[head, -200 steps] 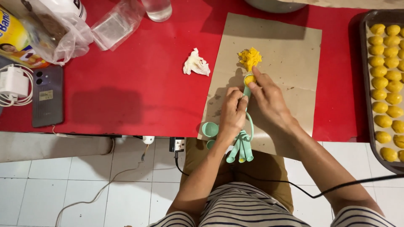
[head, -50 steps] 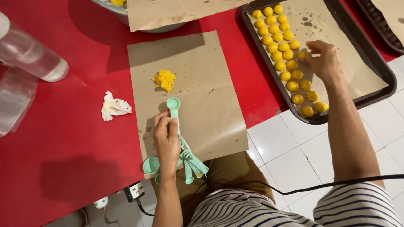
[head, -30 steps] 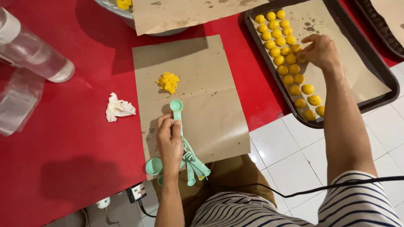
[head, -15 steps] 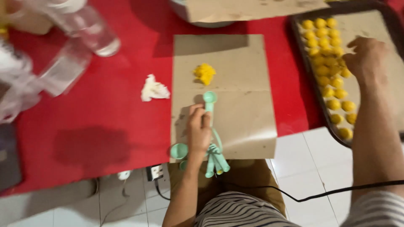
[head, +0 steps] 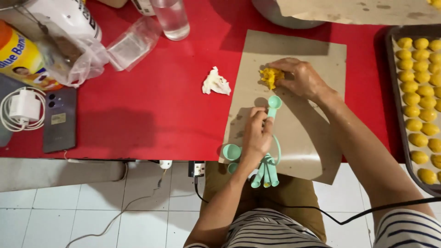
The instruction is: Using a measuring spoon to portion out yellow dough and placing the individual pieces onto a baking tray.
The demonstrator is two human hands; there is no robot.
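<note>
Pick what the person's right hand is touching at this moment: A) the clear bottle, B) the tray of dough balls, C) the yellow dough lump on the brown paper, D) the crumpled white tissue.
C: the right hand has its fingertips on the yellow dough lump on the brown paper, while the left hand holds the mint measuring spoons.

Home kitchen; baking tray [head: 396,115] of dough balls [head: 415,98]; measuring spoons [head: 264,160]; tiled floor [head: 92,206].

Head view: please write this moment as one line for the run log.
left hand: holds mint measuring spoons | right hand: on yellow dough | brown paper beneath | tray of dough balls at right
</note>
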